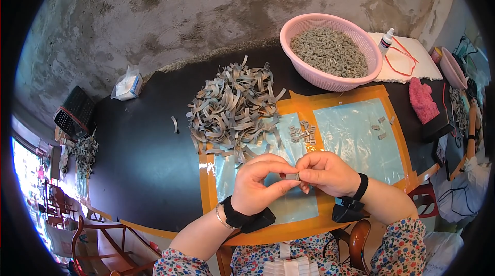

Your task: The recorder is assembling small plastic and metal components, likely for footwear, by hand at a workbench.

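Observation:
Above the near edge of the table, my left hand (pixel 253 186) and my right hand (pixel 330 174) meet, fingertips pinched together. Between them is a small flat grey piece (pixel 292 176), gripped from both sides; its exact kind is too small to make out. Just beyond the hands, a small cluster of grey buckle-like pieces (pixel 304 132) lies on the taped sheet. A large heap of curved grey strips (pixel 232 108) rises to the far left of my hands. A few more small grey pieces (pixel 381 136) are scattered on the right side of the sheet.
A pink basket (pixel 330 82) full of small grey pieces stands at the back. Beside it, a white foam board (pixel 412 62) carries a bottle (pixel 385 43) and red cord. A pink cloth (pixel 423 102) lies at right; another person's arm (pixel 472 126) shows beyond. A wall borders the far side.

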Demonstrator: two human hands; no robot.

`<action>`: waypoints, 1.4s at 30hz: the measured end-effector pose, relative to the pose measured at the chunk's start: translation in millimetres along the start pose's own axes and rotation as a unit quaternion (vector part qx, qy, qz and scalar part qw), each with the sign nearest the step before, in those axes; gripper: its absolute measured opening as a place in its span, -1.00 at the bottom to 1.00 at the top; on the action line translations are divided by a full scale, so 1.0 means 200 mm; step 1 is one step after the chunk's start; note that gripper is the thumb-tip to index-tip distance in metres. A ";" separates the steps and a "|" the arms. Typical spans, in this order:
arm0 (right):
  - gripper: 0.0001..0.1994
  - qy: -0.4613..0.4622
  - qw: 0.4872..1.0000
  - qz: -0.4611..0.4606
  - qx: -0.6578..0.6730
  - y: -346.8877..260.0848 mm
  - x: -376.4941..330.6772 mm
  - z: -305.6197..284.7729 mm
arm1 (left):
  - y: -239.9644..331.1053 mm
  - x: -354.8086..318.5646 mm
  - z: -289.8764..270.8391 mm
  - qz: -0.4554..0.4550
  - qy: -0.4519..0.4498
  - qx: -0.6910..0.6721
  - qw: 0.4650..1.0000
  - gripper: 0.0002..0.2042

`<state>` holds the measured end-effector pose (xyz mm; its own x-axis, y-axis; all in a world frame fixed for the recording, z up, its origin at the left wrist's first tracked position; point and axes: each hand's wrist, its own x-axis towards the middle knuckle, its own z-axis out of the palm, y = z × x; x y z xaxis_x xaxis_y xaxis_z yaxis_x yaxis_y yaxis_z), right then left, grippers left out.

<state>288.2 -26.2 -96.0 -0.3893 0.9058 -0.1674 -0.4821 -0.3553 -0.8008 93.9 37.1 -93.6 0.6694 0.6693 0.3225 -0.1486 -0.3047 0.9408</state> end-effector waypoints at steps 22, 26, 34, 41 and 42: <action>-0.70 -0.078 0.992 -0.076 0.063 -0.03 -0.03 -0.01 | -0.03 -0.02 0.00 -0.019 0.017 -0.128 0.991 -0.74; -0.74 -0.084 0.991 -0.088 0.051 -0.02 -0.03 -0.02 | -0.01 -0.01 0.02 -0.026 0.034 -0.153 0.987 -0.79; -0.83 -0.086 0.988 -0.124 0.037 0.02 -0.01 -0.05 | -0.02 -0.01 0.02 -0.017 0.020 -0.139 0.990 -0.79; -0.84 -0.092 0.988 -0.126 0.018 0.00 -0.01 -0.03 | -0.02 -0.02 0.01 -0.017 -0.007 -0.105 0.994 -0.76; -0.84 -0.096 0.988 -0.121 0.015 0.00 -0.01 -0.03 | -0.02 -0.02 0.01 -0.014 -0.009 -0.104 0.994 -0.76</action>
<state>293.7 -25.8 -99.0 -0.4003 0.9052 0.1425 -0.6011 -0.1420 -0.7864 93.1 35.3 -99.0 0.6880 0.6630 0.2951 -0.2755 -0.1375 0.9514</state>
